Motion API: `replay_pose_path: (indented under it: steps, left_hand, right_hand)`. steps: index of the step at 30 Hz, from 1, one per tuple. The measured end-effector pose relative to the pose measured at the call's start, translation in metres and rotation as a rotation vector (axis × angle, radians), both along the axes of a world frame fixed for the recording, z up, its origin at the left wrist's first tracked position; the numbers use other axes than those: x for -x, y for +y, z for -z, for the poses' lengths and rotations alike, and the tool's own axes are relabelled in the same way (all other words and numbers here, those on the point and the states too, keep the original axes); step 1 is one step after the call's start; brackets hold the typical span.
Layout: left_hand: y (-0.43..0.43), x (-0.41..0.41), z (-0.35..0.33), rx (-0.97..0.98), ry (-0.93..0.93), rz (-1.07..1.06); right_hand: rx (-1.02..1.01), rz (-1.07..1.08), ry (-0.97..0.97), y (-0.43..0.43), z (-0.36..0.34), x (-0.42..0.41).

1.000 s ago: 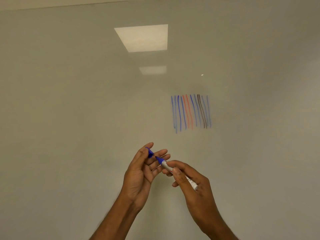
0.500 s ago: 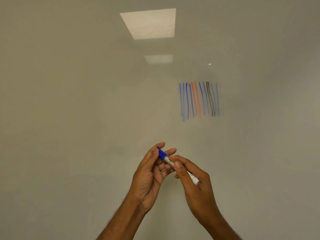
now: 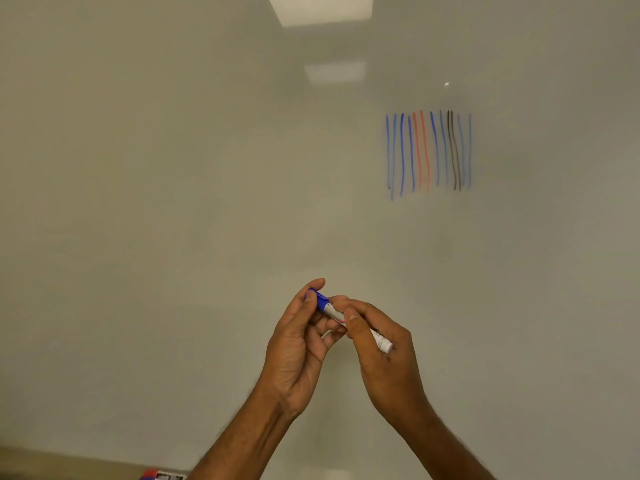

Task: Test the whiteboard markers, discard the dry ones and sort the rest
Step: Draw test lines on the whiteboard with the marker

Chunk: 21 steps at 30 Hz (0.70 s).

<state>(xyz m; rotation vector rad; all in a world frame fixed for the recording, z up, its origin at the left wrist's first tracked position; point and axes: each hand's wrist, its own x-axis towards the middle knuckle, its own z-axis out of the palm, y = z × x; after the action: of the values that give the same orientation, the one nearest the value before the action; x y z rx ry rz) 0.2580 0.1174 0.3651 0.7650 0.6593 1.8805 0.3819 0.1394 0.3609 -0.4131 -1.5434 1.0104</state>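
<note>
Hands together, low and centre, right in front of the whiteboard (image 3: 173, 202), which fills almost the whole view, glossy and pale, with ceiling lights reflected near the top. Up on the right of it sits a tidy block of test strokes (image 3: 427, 152): mostly blue, two red, a dark pair, and some of the blue ones look quite faint. Now the left hand (image 3: 298, 344): fingers curled in, thumb raised, and it grips the blue cap (image 3: 321, 299) at the far-left end of the pen. The right hand (image 3: 388, 362) pinches the marker (image 3: 331, 310) between thumb and forefinger about mid-barrel, with the white tail end poking out over the knuckles to the right. So the marker hangs in the air between the two hands, touching neither the board nor anything below. The cap looks pushed onto the barrel, though I can't tell whether it has clicked home. By my read this is a light, stiff plastic tube, smooth enough to twist in the fingers, so a mid-barrel pinch is the sensible hold, and the cap wants squeezing by its sides and pressing straight along the pen. At the very bottom edge, a sliver of a red-and-blue box (image 3: 162, 475) peeks in.
</note>
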Motion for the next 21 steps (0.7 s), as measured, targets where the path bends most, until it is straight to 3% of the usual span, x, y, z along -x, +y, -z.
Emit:
replay_pose_path:
  steps: [9, 21]
  left_hand:
    - [-0.021, 0.044, 0.054, 0.111, -0.023, -0.008]
    - [-0.042, 0.134, 0.185, 0.478, 0.285, -0.214]
  right_hand:
    - [0.126, -0.036, -0.103, 0.001, 0.055, 0.03]
    - [0.024, 0.044, -0.648, 0.018, 0.192, 0.091]
